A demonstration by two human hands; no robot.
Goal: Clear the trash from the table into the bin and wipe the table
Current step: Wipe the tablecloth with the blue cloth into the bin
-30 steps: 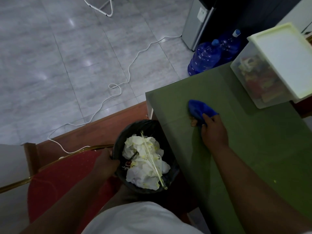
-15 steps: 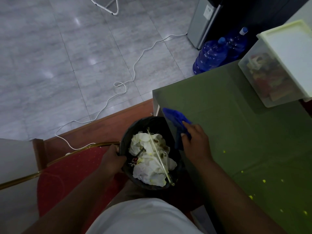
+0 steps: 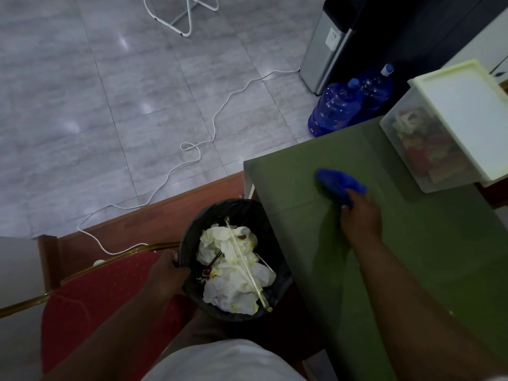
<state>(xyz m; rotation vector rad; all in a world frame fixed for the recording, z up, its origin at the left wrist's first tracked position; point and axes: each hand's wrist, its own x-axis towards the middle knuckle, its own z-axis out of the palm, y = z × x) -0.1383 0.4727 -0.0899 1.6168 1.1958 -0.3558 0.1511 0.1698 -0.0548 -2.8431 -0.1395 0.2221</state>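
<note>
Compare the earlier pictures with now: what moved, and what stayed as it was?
The right hand swept the blue cloth to the edge of the table beside the bin, then carried it back out across the green top, toward the clear lidded box. It gripped the cloth throughout. Unchanged: the left hand holds the bin's rim, the bin holds crumpled paper, and the box has not moved.
</note>
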